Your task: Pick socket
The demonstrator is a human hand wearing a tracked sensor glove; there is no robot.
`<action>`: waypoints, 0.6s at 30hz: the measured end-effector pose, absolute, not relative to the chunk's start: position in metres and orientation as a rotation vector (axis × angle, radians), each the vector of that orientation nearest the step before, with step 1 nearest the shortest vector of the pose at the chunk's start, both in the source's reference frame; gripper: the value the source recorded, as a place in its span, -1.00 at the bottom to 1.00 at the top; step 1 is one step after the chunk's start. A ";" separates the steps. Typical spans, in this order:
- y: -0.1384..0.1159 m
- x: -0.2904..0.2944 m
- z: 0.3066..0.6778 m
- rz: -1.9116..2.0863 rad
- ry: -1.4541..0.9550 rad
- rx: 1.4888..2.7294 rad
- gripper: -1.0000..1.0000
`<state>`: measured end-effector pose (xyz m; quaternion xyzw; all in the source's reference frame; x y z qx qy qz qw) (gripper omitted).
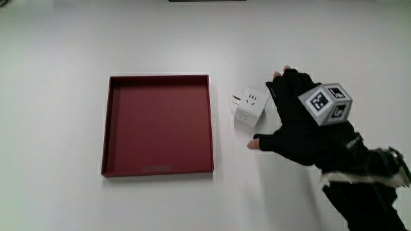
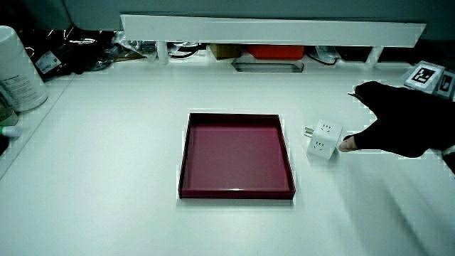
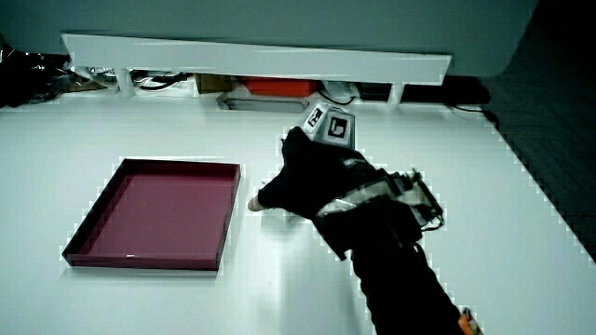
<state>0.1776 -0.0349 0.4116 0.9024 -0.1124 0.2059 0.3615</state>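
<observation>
White socket [image 1: 249,106], dark red tray [image 1: 109,128], black-gloved hands [image 1: 298,125], white table [image 1: 51,115]

Shallow dark red square tray [image 1: 158,123] lying flat on a white table [image 1: 58,64], nothing in it, low white partition [image 2: 270,30] at the table's edge farthest from the person, white cylindrical container [image 2: 15,69] at another table edge, clutter under the partition

Overhead plus two oblique views, tray [image 1: 159,123] shared

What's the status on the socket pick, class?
Hand open beside socket, not gripping. Socket on table, between tray and hand. Nothing in the way.
</observation>
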 end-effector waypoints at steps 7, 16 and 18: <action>-0.056 0.175 0.437 0.583 -0.265 2.320 0.00; -0.064 0.174 0.470 0.620 -0.193 2.277 0.00; -0.066 0.174 0.476 0.627 -0.185 2.274 0.00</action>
